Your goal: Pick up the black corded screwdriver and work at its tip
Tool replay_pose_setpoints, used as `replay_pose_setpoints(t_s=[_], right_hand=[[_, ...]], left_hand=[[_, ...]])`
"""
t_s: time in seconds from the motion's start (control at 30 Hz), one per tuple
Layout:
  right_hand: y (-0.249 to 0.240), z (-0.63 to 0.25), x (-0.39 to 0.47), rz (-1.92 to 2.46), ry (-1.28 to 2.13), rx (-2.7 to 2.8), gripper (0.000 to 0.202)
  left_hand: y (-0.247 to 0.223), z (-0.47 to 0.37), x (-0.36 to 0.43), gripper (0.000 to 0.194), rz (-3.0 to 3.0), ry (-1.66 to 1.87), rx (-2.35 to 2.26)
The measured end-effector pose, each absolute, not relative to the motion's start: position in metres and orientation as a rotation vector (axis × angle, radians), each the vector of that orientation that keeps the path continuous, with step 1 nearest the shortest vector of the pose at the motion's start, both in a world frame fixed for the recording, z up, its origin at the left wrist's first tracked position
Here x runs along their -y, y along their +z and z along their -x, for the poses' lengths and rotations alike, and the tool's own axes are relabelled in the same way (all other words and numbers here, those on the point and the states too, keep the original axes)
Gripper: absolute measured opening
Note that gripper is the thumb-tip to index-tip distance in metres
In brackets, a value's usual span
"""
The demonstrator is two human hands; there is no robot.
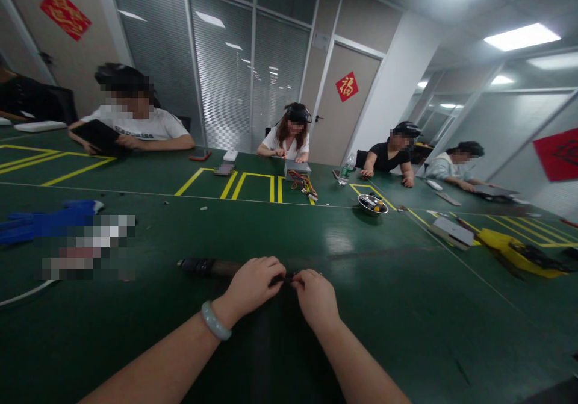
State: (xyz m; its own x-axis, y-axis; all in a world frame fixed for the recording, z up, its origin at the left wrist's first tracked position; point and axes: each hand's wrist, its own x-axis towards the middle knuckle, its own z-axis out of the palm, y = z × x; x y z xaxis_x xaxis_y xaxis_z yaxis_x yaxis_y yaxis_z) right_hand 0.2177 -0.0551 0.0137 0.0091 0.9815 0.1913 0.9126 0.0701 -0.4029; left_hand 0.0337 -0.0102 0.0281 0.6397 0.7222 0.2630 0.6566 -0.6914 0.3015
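Note:
A long dark cylindrical tool [221,268] with a narrow tip lies on the green table, pointing left; its exact kind is unclear. My left hand [255,286], with a pale bangle on the wrist, covers its right part, fingers curled closed. Between my hands shows a small black piece [289,277], whether part of the tool or separate I cannot tell. My left fingertips grip it from the left. Thumb and fingers of my right hand [316,295] are pinched at its right end. My fingers hide most of the piece.
On the green table [180,338], a blue glove-like item [49,220] lies left. Beyond my hands are a metal bowl [372,204] of small parts, a plastic bottle [347,170] and a grey box with coloured cables [303,181]. A yellow bag [519,253] lies right. Several people sit opposite.

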Motion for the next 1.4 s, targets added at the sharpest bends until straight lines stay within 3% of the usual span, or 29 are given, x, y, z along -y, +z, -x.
replay_pose_setpoints(t_s=[0.4,1.1,1.4], right_hand=[[0.015,-0.216,0.056,1.817,0.304,1.884,0.013],[0.014,-0.203,0.053,1.804,0.067,1.957,0.011],[0.006,-0.200,0.047,1.805,0.247,1.966,0.015]], left_hand=[[0.025,-0.034,0.010,0.008,-2.670,0.556,-1.128],[0.029,-0.036,0.012,0.009,-2.686,0.504,-1.155],[0.029,-0.035,0.015,0.012,-2.702,0.541,-1.157]])
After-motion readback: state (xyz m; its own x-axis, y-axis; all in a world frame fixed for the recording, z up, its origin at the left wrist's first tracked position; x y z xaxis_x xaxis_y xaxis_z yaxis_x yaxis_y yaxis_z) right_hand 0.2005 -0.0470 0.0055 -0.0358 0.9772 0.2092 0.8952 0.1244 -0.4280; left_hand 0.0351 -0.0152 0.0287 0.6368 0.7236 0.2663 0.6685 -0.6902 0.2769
